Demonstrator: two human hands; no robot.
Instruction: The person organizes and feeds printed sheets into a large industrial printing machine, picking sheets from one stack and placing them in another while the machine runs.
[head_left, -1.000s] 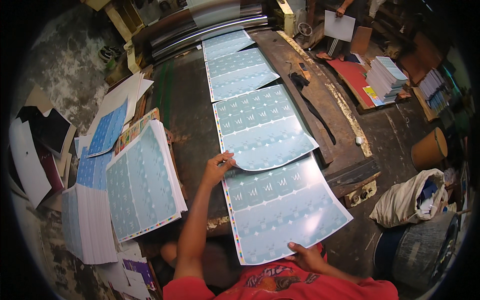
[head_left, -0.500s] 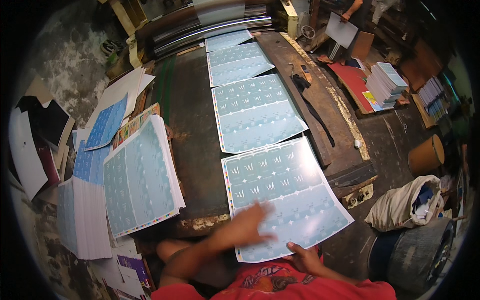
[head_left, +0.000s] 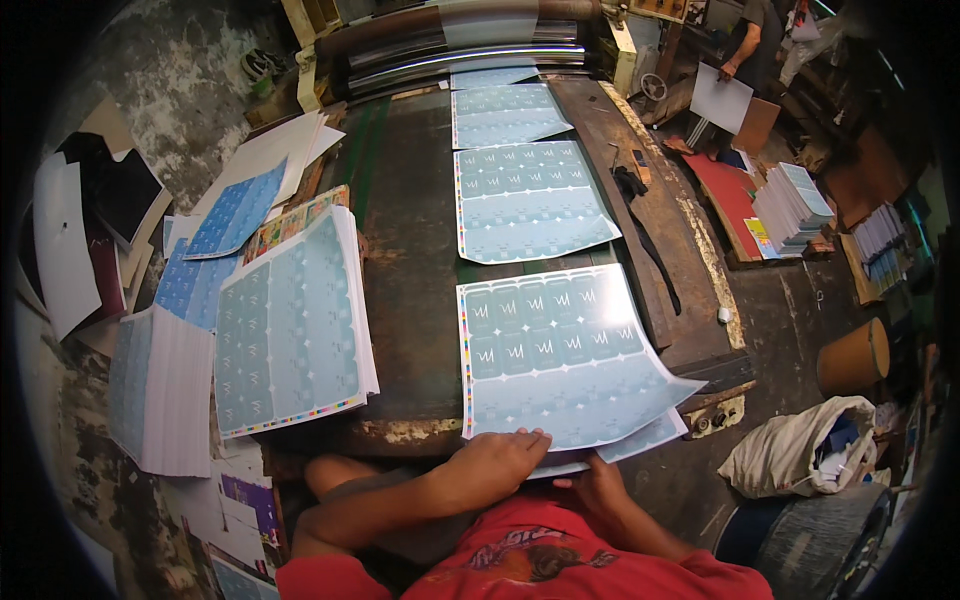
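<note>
A glossy blue-green printed sheet [head_left: 550, 350] lies at the near end of the machine bed, its near right corner curling up. My left hand [head_left: 495, 462] is closed on its near edge, fingers on top. Beneath it another printed sheet [head_left: 655, 432] shows along the near right side. My right hand [head_left: 600, 487] is closed on this lower sheet's near edge, by my red shirt; some of its fingers are hidden under the paper. Farther up the bed, more printed sheets [head_left: 530, 205] lie in a line toward the rollers [head_left: 470, 65].
Left of the bed stand a thick stack of printed sheets [head_left: 290, 330] and another stack [head_left: 165, 390]. A dark strap [head_left: 655, 255] lies on the right rail. On the right are a white sack [head_left: 800, 445], a brown bin [head_left: 853, 355] and a person [head_left: 745, 45] holding a board.
My left hand, blurred over the sheet before, now grips its near edge. A second sheet has come into view underneath. The whole view has shifted slightly.
</note>
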